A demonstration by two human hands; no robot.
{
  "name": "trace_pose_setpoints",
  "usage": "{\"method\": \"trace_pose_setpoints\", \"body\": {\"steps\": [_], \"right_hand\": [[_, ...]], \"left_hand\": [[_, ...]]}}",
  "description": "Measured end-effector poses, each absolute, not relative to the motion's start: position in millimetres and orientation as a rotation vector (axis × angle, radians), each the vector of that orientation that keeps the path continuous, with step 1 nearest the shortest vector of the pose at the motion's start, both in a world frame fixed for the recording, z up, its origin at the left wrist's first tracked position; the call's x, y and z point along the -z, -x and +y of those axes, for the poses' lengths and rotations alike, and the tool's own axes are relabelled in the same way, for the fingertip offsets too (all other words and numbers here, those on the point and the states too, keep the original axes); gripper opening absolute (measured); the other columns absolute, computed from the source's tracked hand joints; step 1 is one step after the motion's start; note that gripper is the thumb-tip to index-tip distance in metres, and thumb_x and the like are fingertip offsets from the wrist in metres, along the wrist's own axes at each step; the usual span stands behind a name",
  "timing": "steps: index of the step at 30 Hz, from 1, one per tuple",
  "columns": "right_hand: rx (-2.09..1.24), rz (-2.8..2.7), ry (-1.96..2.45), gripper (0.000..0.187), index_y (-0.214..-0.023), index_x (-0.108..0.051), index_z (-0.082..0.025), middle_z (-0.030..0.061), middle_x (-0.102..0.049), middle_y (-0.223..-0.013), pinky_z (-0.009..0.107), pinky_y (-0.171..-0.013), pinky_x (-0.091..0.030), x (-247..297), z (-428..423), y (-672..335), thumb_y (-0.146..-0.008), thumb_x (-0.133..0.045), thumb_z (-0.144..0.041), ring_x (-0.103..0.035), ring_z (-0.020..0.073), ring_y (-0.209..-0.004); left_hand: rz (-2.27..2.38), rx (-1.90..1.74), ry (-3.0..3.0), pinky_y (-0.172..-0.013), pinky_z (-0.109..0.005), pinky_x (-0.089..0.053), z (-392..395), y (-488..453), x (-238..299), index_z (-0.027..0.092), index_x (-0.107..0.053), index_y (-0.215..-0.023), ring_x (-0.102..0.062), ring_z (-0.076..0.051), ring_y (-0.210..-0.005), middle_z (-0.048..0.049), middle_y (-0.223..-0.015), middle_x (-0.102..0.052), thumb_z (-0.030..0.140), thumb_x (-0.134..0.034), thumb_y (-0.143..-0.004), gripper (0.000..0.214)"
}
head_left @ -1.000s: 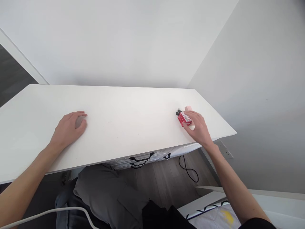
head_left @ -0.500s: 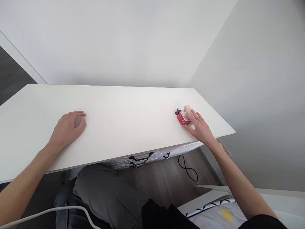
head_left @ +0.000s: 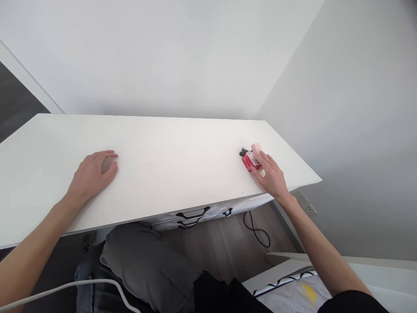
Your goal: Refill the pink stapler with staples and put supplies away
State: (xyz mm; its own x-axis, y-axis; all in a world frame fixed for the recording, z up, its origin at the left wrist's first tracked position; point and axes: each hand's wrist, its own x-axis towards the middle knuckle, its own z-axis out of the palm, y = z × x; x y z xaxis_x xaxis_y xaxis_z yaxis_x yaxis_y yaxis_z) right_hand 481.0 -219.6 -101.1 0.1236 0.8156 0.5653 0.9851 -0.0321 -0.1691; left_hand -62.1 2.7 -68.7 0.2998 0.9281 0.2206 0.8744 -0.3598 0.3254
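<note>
My left hand rests on the left part of the white tabletop. Its fingers and thumb curve apart from each other, with only bare table between them. Toward the right end, my right hand lies with extended fingers against a small red and white box. The thumb is at the box's near side, and the fingertips reach its top and a pale pink block behind it. Small dark grey pieces sit left of the block. Part of the pink block is hidden by my fingers.
Black-handled drawers are under the table's front edge. A black cable loops on the wooden floor. White walls rise behind and to the right, with a wall socket low down. A white cord crosses my lap beside a grey cushion-like cloth.
My right hand and forearm have shifted slightly left, uncovering more of the wall socket. The box and pink block stay almost in place, as does my left hand.
</note>
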Motion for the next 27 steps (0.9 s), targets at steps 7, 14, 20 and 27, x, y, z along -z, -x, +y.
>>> {"method": "trace_pose_setpoints", "body": {"steps": [7,14,20,27], "right_hand": [[0.432,-1.786,1.86,0.052,-0.158,-0.049,-0.024,0.013,-0.056,-0.161,0.062,-0.125,-0.042,99.7,-222.3,-472.2,-0.108,-0.048,-0.041,-0.045,0.0318,-0.156],[0.423,-1.778,1.852,0.046,-0.152,-0.054,-0.025,0.0116,-0.062,-0.155,0.06,-0.123,-0.043,80.2,-209.7,-463.3,-0.108,-0.045,-0.039,-0.046,0.0323,-0.155],[0.3,-2.011,1.951,0.051,-0.149,-0.056,-0.019,0.0135,-0.072,-0.14,0.063,-0.127,-0.033,57.3,-168.0,-476.9,-0.104,-0.051,-0.042,-0.038,0.0371,-0.159],[0.207,-2.122,2.061,0.06,-0.154,-0.051,-0.018,0.012,-0.079,-0.127,0.07,-0.127,-0.027,62.6,-142.7,-496.9,-0.102,-0.051,-0.046,-0.038,0.0411,-0.158]], "left_hand": [[1.674,-0.563,-2.397,-0.122,-0.054,-0.039,0.8,60.0,65.5,0.02,-0.061,-0.136,-0.048,-0.034,-0.145,-0.009,-0.154,-0.059,0.044,-0.041,-0.101,0.047],[1.687,-0.548,-2.391,-0.121,-0.055,-0.039,0.2,60.4,64.5,0.02,-0.061,-0.136,-0.048,-0.034,-0.145,-0.0089,-0.154,-0.058,0.045,-0.039,-0.101,0.048],[1.675,-0.552,-2.396,-0.122,-0.054,-0.038,2.1,63.3,67.0,0.019,-0.06,-0.136,-0.048,-0.034,-0.145,-0.0085,-0.155,-0.058,0.044,-0.041,-0.101,0.047],[1.673,-0.566,-2.39,-0.121,-0.054,-0.039,1.3,63.7,66.5,0.02,-0.061,-0.134,-0.047,-0.034,-0.145,-0.0085,-0.155,-0.058,0.044,-0.042,-0.1,0.046]]}}
